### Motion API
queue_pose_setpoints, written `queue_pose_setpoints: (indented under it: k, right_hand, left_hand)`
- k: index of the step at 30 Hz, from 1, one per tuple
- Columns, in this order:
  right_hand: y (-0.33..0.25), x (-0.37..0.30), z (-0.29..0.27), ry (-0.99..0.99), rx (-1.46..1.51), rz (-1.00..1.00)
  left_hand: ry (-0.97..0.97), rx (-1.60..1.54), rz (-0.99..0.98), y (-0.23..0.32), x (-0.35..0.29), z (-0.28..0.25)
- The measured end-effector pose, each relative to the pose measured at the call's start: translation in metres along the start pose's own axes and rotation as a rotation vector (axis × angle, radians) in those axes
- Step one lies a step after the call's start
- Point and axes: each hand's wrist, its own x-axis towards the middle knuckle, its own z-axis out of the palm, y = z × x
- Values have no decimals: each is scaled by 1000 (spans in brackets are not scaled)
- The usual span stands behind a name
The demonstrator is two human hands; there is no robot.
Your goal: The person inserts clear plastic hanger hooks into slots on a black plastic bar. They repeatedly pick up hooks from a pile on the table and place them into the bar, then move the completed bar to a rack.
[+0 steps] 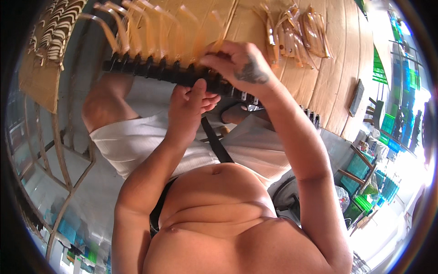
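In the head view, the black rail (150,71) crosses before us by the near edge of the cardboard-covered surface (340,55), amber strips (134,36) standing in its clips (150,60). Our right hand (237,65) bends over it; we cannot tell what it pinches. Our left hand (194,99), half curled, is at its lower side, grip unclear. We should brace the rail and handle each strip straight, sparing its neighbours. Bare surface separates it from loose bundles (296,36); our knee (104,100) leaves little room below its left end.
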Motion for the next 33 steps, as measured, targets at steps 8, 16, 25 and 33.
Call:
queue_pose_setpoints:
  k: [8, 16, 25, 33]
  right_hand:
    - [15, -9, -73, 438, -256, 97]
    - [21, 3, -99, 215, -814, 382]
    - [17, 7, -79, 213, -648, 315]
    - [11, 3, -90, 160, -668, 448]
  left_hand:
    - [141, -135, -41, 15, -6, 0]
    - [101, -92, -64, 13, -12, 10]
    - [76, -124, -46, 9, -9, 4]
    - [56, -114, -111, 11, -14, 10]
